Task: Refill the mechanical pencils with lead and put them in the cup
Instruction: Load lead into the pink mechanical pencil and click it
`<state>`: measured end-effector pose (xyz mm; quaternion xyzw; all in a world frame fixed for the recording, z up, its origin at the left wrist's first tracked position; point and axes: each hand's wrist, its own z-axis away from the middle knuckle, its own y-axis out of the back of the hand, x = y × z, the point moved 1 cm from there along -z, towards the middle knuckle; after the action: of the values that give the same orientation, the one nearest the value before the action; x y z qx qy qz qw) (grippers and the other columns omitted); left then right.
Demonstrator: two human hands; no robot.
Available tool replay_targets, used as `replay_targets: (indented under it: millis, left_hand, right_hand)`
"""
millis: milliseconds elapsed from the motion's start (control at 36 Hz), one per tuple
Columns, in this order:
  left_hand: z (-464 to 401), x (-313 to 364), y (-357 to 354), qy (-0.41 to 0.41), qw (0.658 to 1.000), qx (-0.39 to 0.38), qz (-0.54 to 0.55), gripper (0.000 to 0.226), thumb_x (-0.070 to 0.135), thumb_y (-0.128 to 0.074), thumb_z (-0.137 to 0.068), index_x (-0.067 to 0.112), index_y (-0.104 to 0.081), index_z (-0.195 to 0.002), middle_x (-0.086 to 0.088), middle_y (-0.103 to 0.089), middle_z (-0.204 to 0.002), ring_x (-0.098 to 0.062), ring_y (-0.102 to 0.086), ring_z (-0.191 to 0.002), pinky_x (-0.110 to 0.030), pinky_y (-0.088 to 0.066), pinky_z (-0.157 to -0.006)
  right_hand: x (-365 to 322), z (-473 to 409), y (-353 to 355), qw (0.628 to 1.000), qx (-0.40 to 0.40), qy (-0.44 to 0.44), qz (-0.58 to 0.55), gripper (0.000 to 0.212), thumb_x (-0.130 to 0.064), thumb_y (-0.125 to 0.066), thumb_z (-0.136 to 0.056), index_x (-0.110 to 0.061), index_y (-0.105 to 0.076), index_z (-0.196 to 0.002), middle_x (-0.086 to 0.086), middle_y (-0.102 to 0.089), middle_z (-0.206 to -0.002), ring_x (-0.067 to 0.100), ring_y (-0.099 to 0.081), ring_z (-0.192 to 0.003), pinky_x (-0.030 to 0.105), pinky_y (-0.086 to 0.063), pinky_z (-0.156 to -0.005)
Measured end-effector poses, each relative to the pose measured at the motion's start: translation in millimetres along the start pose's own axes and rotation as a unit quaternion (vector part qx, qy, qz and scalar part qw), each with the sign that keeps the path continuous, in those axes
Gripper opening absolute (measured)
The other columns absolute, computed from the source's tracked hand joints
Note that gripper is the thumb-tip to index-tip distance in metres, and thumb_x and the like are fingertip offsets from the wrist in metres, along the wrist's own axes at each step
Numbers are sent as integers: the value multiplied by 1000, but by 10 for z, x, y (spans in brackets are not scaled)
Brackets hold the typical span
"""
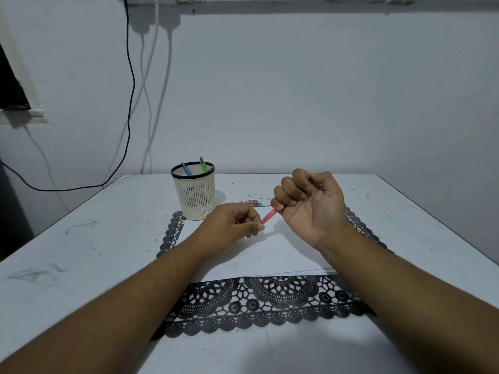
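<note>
Right hand (310,205) around red pencil (269,215)

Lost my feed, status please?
Right hand grips red pencil. Left hand pinches at its end. Two pencils already in cup. Nothing in the way.

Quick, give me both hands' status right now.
Left hand: fingertips pinched together at the end of the red pencil; what they pinch is too small to tell.
Right hand: fist curled around the red pencil, holding it.
</note>
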<state>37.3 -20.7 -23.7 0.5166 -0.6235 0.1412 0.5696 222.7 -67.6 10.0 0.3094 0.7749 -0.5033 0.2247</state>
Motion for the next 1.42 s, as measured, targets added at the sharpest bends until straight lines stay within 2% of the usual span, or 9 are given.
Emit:
replay_targets:
  millis: [417,528,750,889,944,1056,1167,1306,1417]
  left_hand:
    - [-25,-18,23,-3,1000,-12,-1,13,15,-77,-89,22,-74,-79,0,-70,-74,-13,-62,-72,-35,-49,-78]
    - [-22,-10,25,0,1000,-7,0,12,16,-77,-89,22,-75,-80,-10,-70,-77,-14,-61,-72,-36,-48,-77]
    - [-27,-6,6,2,1000,-11,3,12,15,-78,-88,21,-75,-79,-5,-69,-74,-14,-59,-71,-35,-47,-75]
    - [-5,41,-18,5,1000,-12,-5,10,14,-78,-89,17,-77,-79,-3,-73,-75,-9,-63,-72,-28,-50,-75]
    - [5,66,-35,5,1000,-15,-9,9,12,-78,-88,15,-77,-80,-2,-71,-74,-9,-62,-71,-23,-50,-71]
    - [59,74,-107,37,997,-14,64,7,-1,-75,-88,-6,-73,-85,-9,-65,-73,-8,-57,-65,-16,-47,-63]
    - [19,28,-30,0,998,4,-68,6,15,-80,-88,15,-78,-82,-3,-71,-75,-10,-57,-66,-29,-46,-67]
    - [-30,7,-31,-29,994,-4,-106,7,18,-82,-85,18,-78,-80,1,-71,-73,-9,-57,-64,-33,-46,-64]
    - [-11,33,-74,-31,994,-21,-99,11,16,-82,-86,14,-76,-78,-5,-69,-71,-9,-52,-62,-32,-41,-63]
  right_hand:
    - [-15,-3,-13,1000,-4,-8,5,26,-30,-36,-85,-21,-27,-63,-2,-27,-58,18,-22,-60,33,-27,-60]
    - [-27,-3,-23,1000,-2,-11,8,26,-29,-36,-85,-21,-24,-64,-1,-23,-59,18,-21,-60,33,-26,-60]
    - [-60,10,-54,1000,-2,-19,16,25,-30,-35,-84,-21,-23,-64,0,-18,-62,18,-17,-61,33,-27,-59]
    - [-92,9,-93,999,-6,-35,24,26,-29,-38,-85,-20,-30,-62,0,-18,-63,19,-15,-62,35,-20,-61]
    - [-107,7,-115,999,-5,-46,28,28,-30,-39,-88,-18,-39,-63,0,-24,-62,19,-17,-62,35,-21,-62]
    - [-87,2,-187,995,31,-65,67,24,-29,-45,-92,-15,-49,-73,3,-38,-64,19,-36,-59,34,-34,-63]
    - [-42,1,-193,988,89,-73,105,39,-34,-40,-105,-16,-55,-74,5,-52,-70,21,-53,-66,38,-46,-72]
    - [13,19,-248,991,87,-64,78,41,-33,-35,-105,-16,-47,-70,1,-33,-63,18,-33,-57,34,-33,-63]
    - [62,44,-278,991,61,-58,105,40,-32,-35,-105,-16,-47,-71,0,-30,-62,15,-26,-56,32,-27,-58]
